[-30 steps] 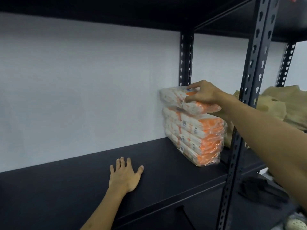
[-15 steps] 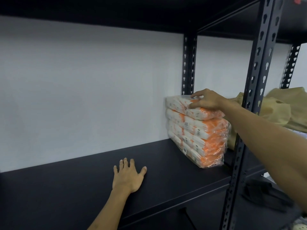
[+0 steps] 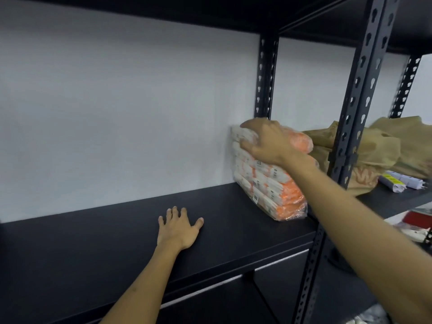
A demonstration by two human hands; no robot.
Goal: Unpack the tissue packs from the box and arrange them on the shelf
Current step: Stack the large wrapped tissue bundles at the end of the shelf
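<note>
Head view. Black metal shelf (image 3: 117,242) is running across the frame, with a white wall (image 3: 117,113) behind it. A stack of tissue packs (image 3: 268,183), white and orange in clear wrap, is sitting on the shelf board at about 3 o'clock from frame centre, pushed to the rear right corner against the back upright post (image 3: 265,78).

Right hand (image 3: 268,141) is lying over the top pack (image 3: 301,141) of the stack, fingers spread and curling down over the pack's left end, palm resting on top. Whether the thumb is closing underneath cannot be told. The forearm is crossing in front of the front upright post (image 3: 360,101).

Left hand (image 3: 178,228) is lying flat on the bare shelf board at about 6 o'clock from centre, fingers straight and fanned, holding nothing, well apart from the stack.

At 3 o'clock beyond the front post, a crumpled brown paper bag (image 3: 385,146) is sitting on the neighbouring shelf, with small white packages (image 3: 397,181) just beside it.
</note>
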